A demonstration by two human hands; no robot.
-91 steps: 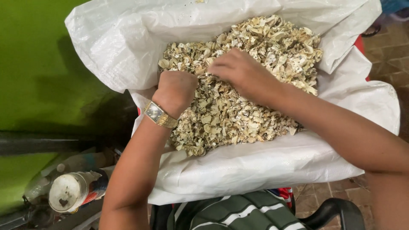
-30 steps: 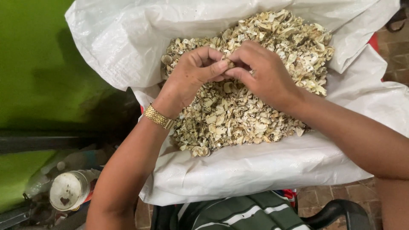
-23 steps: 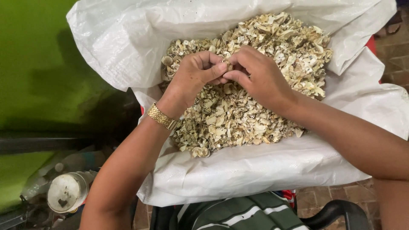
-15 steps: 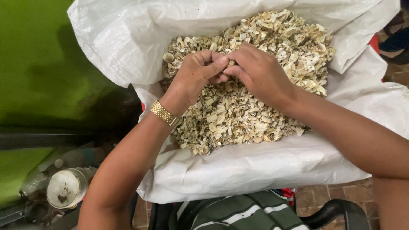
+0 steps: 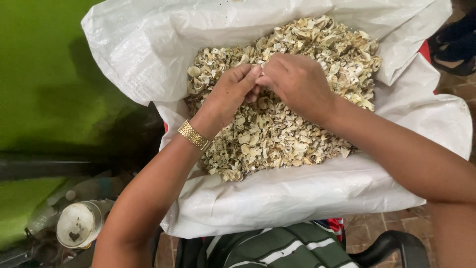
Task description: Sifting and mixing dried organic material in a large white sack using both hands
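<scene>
Both of my hands meet over the heap of pale shell pieces (image 5: 277, 134) filling the open white sack (image 5: 277, 198), left hand (image 5: 229, 97) and right hand (image 5: 297, 82) pinching fingertips together on something I cannot make out.

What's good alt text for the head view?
Left hand and right hand meet fingertip to fingertip over a heap of pale broken shells in an open white woven sack. A gold wristwatch is on the left wrist.
</scene>
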